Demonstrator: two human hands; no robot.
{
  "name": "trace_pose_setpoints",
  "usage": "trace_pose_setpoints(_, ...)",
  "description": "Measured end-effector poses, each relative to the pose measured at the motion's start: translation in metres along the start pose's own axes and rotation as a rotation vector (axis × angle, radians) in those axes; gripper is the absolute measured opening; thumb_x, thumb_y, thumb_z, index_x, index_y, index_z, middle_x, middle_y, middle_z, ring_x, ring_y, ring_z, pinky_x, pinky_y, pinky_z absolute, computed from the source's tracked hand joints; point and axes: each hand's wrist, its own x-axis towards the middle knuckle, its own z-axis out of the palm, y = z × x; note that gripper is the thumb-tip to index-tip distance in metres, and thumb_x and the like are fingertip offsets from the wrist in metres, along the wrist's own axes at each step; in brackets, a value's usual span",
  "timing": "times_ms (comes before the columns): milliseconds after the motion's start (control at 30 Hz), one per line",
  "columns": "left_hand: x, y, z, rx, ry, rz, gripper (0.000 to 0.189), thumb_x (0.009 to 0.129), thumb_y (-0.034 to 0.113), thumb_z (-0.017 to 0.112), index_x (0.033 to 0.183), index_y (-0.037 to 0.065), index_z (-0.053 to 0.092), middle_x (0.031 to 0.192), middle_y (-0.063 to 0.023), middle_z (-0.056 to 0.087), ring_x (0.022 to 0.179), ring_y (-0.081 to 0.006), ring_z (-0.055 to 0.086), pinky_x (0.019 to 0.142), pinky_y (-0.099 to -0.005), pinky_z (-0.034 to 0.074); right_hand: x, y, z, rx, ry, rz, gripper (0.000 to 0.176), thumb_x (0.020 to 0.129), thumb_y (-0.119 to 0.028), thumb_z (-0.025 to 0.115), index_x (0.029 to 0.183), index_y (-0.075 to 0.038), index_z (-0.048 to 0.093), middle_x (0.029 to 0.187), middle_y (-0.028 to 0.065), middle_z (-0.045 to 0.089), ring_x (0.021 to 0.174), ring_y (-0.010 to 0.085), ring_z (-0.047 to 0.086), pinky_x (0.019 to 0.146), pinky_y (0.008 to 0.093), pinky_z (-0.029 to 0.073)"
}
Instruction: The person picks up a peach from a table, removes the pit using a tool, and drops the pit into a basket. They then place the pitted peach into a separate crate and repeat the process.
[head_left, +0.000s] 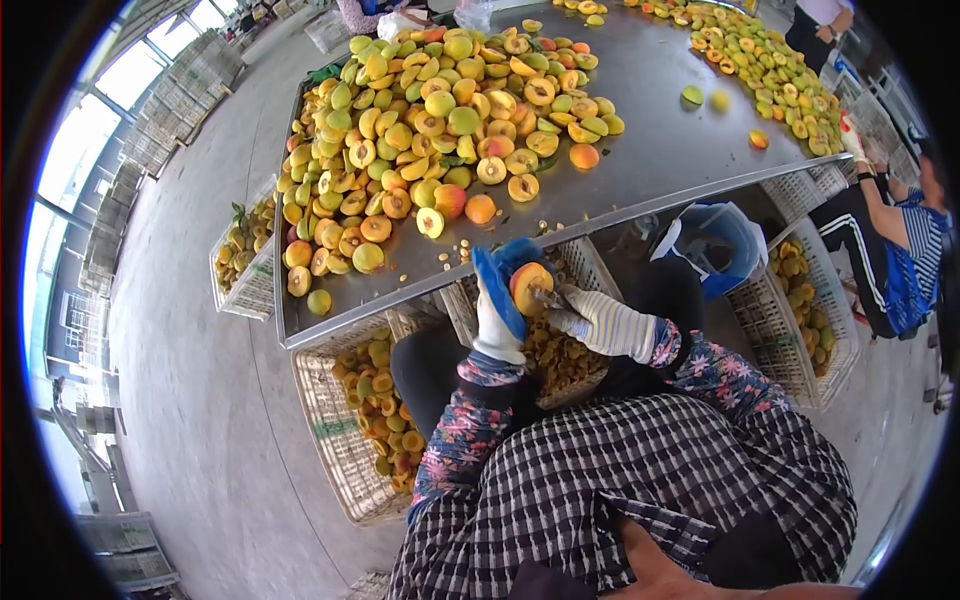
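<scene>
My left hand (497, 318), in a white and blue glove, is closed around a halved peach (527, 287) just past the table's near edge. The peach's cut face is turned toward my right hand (612, 325), which wears a striped knit glove. That hand is closed on a small metal tool (546, 298), its end against the cut face; the exact kind is hidden by the fingers. Below both hands, a crate between my knees holds brownish pits and scraps (562, 362). A large heap of halved peaches (425, 130) covers the left of the metal table (640, 150).
Crates of peach halves stand at my left (335, 455), beyond the table's left edge (235, 290) and at my right (808, 345). A blue bucket (715, 250) sits under the table. A co-worker in a striped top (925, 240) is at the right, near another peach heap (770, 75).
</scene>
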Motion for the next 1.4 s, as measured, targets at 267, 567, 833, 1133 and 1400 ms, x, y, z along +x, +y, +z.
trace_pose_setpoints(267, -0.01, -0.018, 0.004, -0.045, 0.168, -0.294, 0.055, 0.099, 0.05, 0.046, 0.079, 0.002, 0.065, 0.07, -0.0074, 0.065, 0.064, -0.0178, 0.061, 0.062, -0.0293, 0.049, -0.009, -0.007, -0.005, -0.163, -0.143, 0.077, 0.031, 0.096, -0.027, 0.054, 0.111, 0.0, 0.056, 0.095, 0.0235, 0.065, 0.092, 0.0404, 0.063, 0.077, 0.0437, 0.05)
trace_pose_setpoints(567, -0.004, -0.005, 0.012, 0.061, 0.171, -0.212, 0.049, 0.098, 0.045, 0.051, 0.088, -0.002, 0.062, 0.075, -0.0112, 0.065, 0.065, -0.0211, 0.063, 0.062, -0.032, 0.051, -0.006, -0.045, -0.015, 0.095, -0.182, 0.607, 0.025, 0.103, -0.023, 0.042, 0.11, -0.004, 0.058, 0.106, 0.0115, 0.061, 0.098, 0.021, 0.058, 0.088, 0.0305, 0.045)
trace_pose_setpoints(833, -0.01, -0.008, 0.027, 0.084, 0.266, -0.107, 0.045, 0.099, 0.038, 0.052, 0.086, -0.003, 0.063, 0.072, -0.0101, 0.065, 0.063, -0.0207, 0.063, 0.062, -0.0329, 0.052, -0.001, 0.047, 0.041, -1.285, -0.106, -0.453, 0.031, 0.104, -0.016, 0.029, 0.117, -0.001, 0.053, 0.115, 0.0121, 0.059, 0.108, 0.024, 0.055, 0.099, 0.0341, 0.04)
trace_pose_setpoints(1133, 0.003, -0.015, -0.008, 0.192, -0.085, -0.211, 0.044, 0.101, 0.036, 0.048, 0.088, -0.001, 0.067, 0.08, -0.0098, 0.069, 0.069, -0.0176, 0.065, 0.066, -0.0321, 0.053, -0.013, 0.003, 0.026, 0.349, 0.04, -0.098, 0.036, 0.102, -0.033, 0.048, 0.113, -0.001, 0.058, 0.103, 0.0135, 0.066, 0.095, 0.0213, 0.06, 0.086, 0.0353, 0.047)
trace_pose_setpoints(1400, -0.004, -0.01, 0.015, -0.033, 0.096, -0.224, 0.044, 0.101, 0.04, 0.047, 0.095, -0.003, 0.058, 0.086, -0.0149, 0.064, 0.076, -0.028, 0.068, 0.065, -0.04, 0.058, -0.014, -0.034, 0.003, 1.013, -0.117, 0.594, 0.041, 0.097, -0.051, 0.051, 0.081, -0.013, 0.05, 0.057, -0.0019, 0.043, 0.041, 0.0101, 0.04, 0.038, 0.026, 0.031)
